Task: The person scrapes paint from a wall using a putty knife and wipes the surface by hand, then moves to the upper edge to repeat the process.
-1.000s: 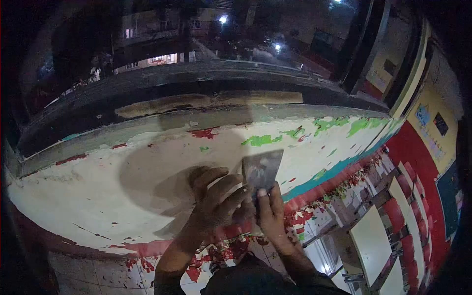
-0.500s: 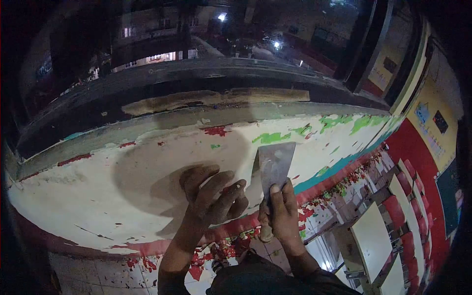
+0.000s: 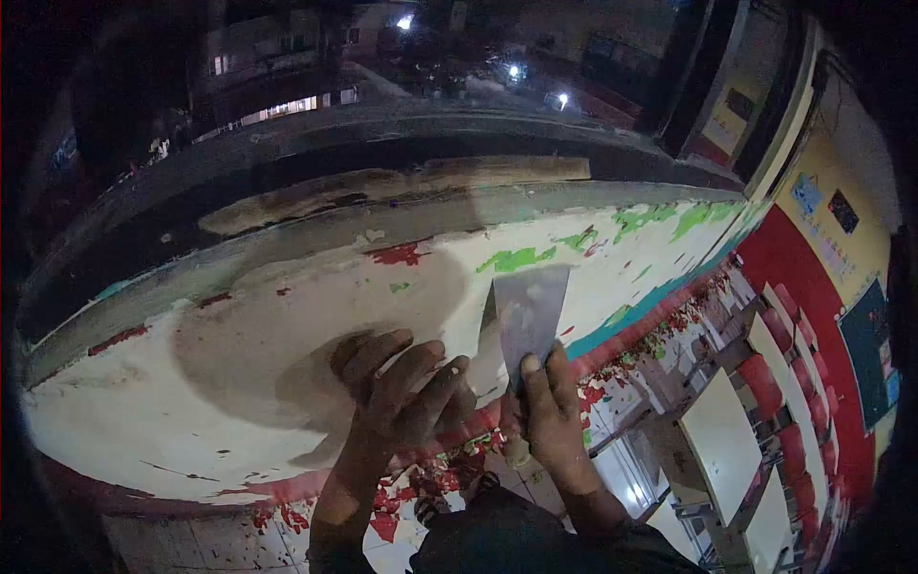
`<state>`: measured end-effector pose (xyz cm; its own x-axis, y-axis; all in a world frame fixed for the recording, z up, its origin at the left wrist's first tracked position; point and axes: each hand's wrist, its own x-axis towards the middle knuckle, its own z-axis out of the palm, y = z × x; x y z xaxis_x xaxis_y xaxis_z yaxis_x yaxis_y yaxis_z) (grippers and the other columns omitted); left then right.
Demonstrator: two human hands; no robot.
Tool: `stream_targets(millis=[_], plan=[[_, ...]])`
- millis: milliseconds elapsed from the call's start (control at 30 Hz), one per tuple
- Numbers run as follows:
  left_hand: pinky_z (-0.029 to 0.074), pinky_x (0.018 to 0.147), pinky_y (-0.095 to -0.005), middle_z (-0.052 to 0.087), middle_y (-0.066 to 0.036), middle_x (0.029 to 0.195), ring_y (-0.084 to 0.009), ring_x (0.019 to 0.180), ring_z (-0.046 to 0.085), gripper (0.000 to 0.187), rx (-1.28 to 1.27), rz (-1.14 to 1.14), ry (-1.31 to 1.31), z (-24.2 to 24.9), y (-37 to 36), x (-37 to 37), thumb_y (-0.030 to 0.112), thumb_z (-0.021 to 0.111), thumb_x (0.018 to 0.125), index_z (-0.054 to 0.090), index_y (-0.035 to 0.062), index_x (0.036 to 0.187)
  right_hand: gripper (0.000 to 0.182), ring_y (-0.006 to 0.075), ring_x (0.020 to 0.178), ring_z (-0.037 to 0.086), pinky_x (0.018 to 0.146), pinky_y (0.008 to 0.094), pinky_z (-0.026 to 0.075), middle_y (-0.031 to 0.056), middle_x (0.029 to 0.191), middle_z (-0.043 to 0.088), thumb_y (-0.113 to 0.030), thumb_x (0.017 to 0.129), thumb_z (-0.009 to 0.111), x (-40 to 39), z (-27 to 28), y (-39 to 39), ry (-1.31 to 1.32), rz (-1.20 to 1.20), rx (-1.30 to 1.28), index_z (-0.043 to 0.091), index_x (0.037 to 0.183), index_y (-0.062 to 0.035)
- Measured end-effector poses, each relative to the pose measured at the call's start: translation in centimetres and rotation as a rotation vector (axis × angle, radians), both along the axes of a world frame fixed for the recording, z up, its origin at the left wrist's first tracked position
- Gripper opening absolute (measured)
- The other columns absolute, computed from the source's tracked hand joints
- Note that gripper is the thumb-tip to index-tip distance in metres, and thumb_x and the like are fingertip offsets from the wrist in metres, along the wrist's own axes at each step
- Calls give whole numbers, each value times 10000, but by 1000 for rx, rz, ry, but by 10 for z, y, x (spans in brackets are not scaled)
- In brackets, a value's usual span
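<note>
In my right hand is a wide-bladed paint scraper, its handle in my closed fingers and the thumb laid along the base of the blade. The blade points up and overlaps the white wall under the window ledge, just below green patches in the paint. To the left, my left hand is held up in front of the wall with its fingers bent and spread, holding nothing. Shadows of my head and hand fall on the wall behind it. A red patch shows higher up.
A dark window sill runs along the top of the wall. Red and green paint flakes litter the tiled floor by my feet. White desks with red seats stand to the right, before a red and yellow wall.
My view has turned slightly, so the wall and its paint patches sit a little further left. The scraper and both hands keep nearly the same pose, shifted slightly left.
</note>
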<state>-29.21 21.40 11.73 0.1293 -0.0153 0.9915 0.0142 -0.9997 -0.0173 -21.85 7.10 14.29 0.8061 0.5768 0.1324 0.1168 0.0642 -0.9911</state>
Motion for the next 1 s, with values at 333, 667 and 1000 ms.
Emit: stream_targets(millis=[333,667,1000], plan=[[361,805,-417,506,4,1004,-232,963,451,211,21,-64,0,-10,5,1,198,613,719,597,187,929,232,89,381,384,358,213,317,11,537,404,-221,921,352,-5,10,4,105,74,27,360,1094,-67],[363,782,-418,512,-1,972,-245,946,458,178,45,-45,-66,-4,4,6,158,589,710,583,178,887,222,77,391,361,378,210,329,1,547,377,-245,925,366,-5,11,-2,141,113,63,388,1059,-68],[320,883,-495,468,-105,1068,-327,1031,423,225,-10,80,192,-32,14,-3,204,556,735,560,103,936,333,265,659,566,632,390,464,90,790,566,-210,884,464,35,-30,-39,-436,278,-251,382,1131,-2]])
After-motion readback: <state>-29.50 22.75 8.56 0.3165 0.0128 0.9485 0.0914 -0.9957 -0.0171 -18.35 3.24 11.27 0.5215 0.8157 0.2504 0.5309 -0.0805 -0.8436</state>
